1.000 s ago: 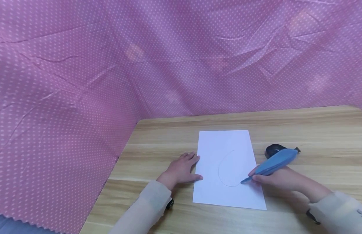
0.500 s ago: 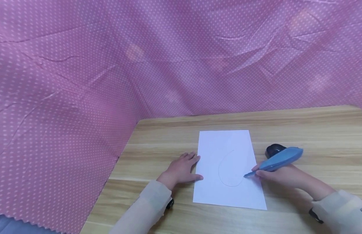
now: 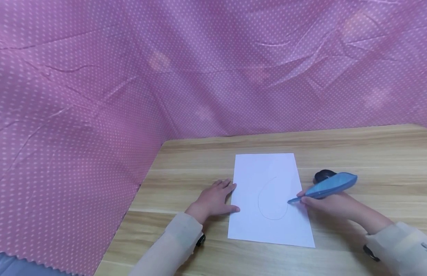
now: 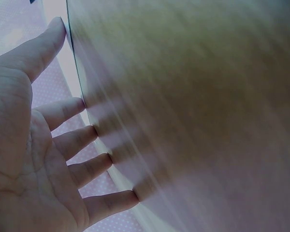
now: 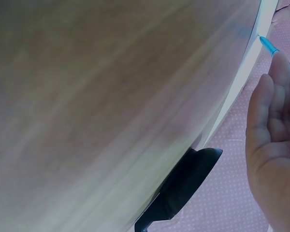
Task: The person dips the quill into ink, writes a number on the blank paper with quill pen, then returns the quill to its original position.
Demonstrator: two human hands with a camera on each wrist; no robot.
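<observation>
In the head view my right hand [image 3: 334, 205] pinches a blue feather-shaped pen [image 3: 330, 186]. The pen's tip meets the right part of a white sheet of paper [image 3: 251, 165], at the upper right end of a thin curved line [image 3: 265, 218]. This line forms a U-like loop, open at the top. My left hand [image 3: 213, 201] lies with spread fingers at the sheet's left edge, thumb and a fingertip on the paper. In the left wrist view the left hand [image 4: 34, 150] shows its palm and straight fingers touching the surface. The right wrist view shows the pen's turquoise lower end [image 5: 269, 46].
A black rounded object [image 3: 324, 174] rests on the wooden table [image 3: 192, 161] right of the sheet, partly hidden behind the pen. Pink dotted cloth [image 3: 213, 69] hangs behind the table and along its left side.
My right hand has moved the pen tip a little up the sheet, and the curved line has grown upward along its right side. The left hand stays in place.
</observation>
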